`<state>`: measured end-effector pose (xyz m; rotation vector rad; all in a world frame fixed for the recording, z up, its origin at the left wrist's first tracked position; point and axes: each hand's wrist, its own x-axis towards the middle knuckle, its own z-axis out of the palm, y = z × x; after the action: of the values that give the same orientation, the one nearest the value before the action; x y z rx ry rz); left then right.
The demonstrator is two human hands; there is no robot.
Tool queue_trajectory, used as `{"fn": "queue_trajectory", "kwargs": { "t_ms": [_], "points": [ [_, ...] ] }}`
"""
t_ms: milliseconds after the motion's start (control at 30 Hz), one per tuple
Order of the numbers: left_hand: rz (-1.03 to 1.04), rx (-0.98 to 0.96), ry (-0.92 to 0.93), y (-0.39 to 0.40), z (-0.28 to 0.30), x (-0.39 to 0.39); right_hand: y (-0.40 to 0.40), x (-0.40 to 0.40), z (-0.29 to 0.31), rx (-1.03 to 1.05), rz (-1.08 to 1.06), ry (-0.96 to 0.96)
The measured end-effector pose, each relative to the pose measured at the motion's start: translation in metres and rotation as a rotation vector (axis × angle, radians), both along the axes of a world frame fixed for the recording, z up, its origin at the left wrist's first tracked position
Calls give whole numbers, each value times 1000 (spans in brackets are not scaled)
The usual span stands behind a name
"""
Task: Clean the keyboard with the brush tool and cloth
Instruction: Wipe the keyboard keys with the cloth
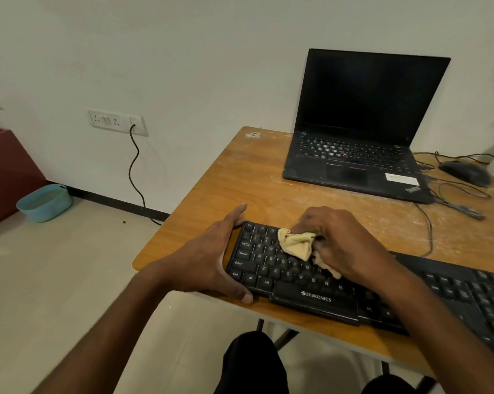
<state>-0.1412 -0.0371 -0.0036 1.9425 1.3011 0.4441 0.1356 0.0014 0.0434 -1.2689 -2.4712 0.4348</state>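
- Head view: the left hand (208, 257) grips the left end of the black keyboard (311, 282), thumb curled under its near edge and fingers wrapped over the far corner.
- The right hand (339, 243) holds a bunched yellow cloth (295, 244), fingers curled round it and pressing it onto the keys of the upper left rows.
- The keyboard lies along the near edge of the wooden bench (240, 183), slanting away to the right, between the two hands.
- Both forearms reach in from below; the right wrist crosses over the middle of the keyboard.
- A black laptop (362, 129) stands open well behind, with a mouse (467, 172) just to its right.
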Motion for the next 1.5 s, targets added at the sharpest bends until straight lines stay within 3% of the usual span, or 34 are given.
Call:
{"fn": "queue_trajectory", "kwargs": {
  "t_ms": [233,400,533,833,1000,1133,1233,1367,1500],
  "points": [
    [19,18,-20,-1,1,2,-5,-77,-5,38,173,93],
    [-4,6,-44,-1,0,-1,-12,-39,-4,0,113,6],
    [-16,3,-38,1,-1,-1,-19,4,-5,-34,-2,43],
    [0,40,-16,-2,1,3,-22,-73,-5,61,149,71],
    [-3,20,-17,-1,0,-1,-28,-33,-10,13,51,30],
    [-11,13,-20,1,-2,-1,-36,1,-8,2,-25,103],
    [-2,23,-10,1,-3,-1,-38,-22,-3,-13,-37,82],
    [1,34,-15,0,-2,1,-39,-71,-2,37,104,78],
    [6,32,-25,-1,-1,1,-40,-67,-2,16,117,57]
  ]
}}
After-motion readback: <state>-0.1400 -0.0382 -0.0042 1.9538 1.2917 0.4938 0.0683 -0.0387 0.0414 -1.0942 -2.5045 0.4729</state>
